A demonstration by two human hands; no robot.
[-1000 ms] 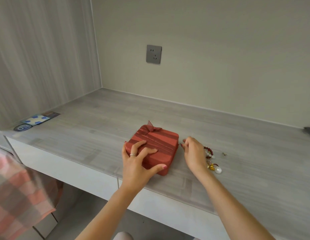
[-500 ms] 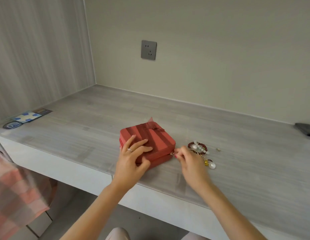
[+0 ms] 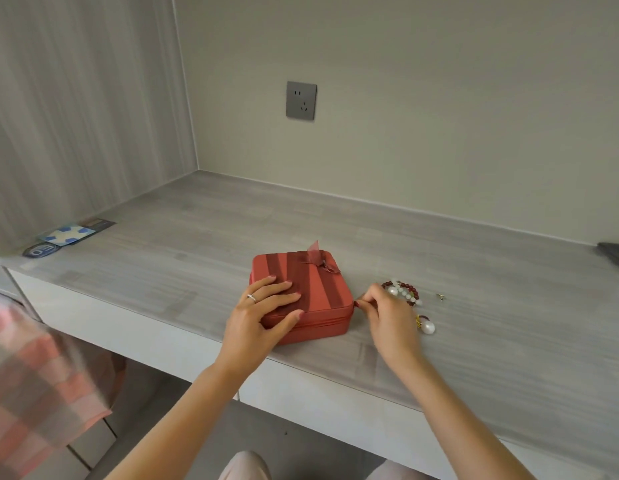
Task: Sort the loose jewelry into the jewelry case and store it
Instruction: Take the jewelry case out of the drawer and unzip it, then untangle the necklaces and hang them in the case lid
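Right hand (image 3: 391,320) covers part of the loose jewelry (image 3: 405,292); the bead strands beneath it are not countable. Its fingertips (image 3: 361,304) meet the corner of the jewelry case (image 3: 318,292); whatever they pinch is too small to identify. Small metal item (image 3: 441,297) is too small to identify. Dark object (image 3: 616,252) is cut off by the right edge. Checked fabric (image 3: 34,382) at lower left is blurred.

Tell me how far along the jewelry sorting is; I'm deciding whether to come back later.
Nothing is sorted yet. The red jewelry case is shut on the desk. In hand: the left hand steadies the lid while the right hand pinches at the case's right corner, apparently the zipper. Left: the beaded bracelet, pearl piece and small gold piece lie loose beside it.
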